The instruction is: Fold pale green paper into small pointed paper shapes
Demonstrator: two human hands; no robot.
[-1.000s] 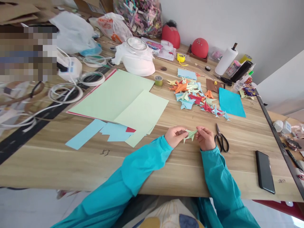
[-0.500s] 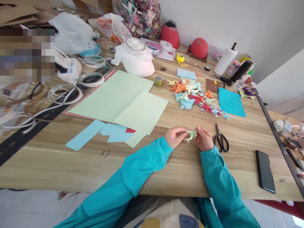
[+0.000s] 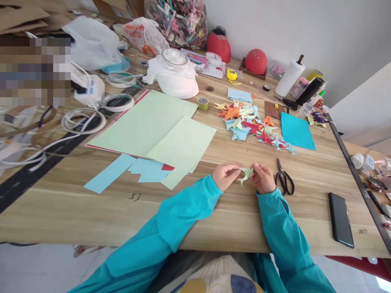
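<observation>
Left hand: our left hand [image 3: 225,176] pinches one end of a folded paper piece [image 3: 246,173], thumb and fingertips drawn close on it.
Right hand: our right hand [image 3: 264,179] nips the other end in the same narrow pinch.
Where the piece is: between the two hands, raised just above the near part of the table [image 3: 214,211].
Axis: its long line runs left to right, tilted a little, one pointed tip dipping toward the left hand; both hands touch it, neither nearer.
Material: thin matte pale green paper, sharply creased into narrow pointed flaps.
Just beside: scissors [image 3: 284,179] with black looped handles lie right of the right hand, blades pointing away from us.
Farther right: a dark, flat, glossy phone [image 3: 341,219].
Beyond the hands: a heap of folded shapes [image 3: 249,122] in orange, red, blue and green.
To the left: large pale green sheets [image 3: 152,126], overlapping, smooth and flat.
Surface: pale wood grain.
</observation>
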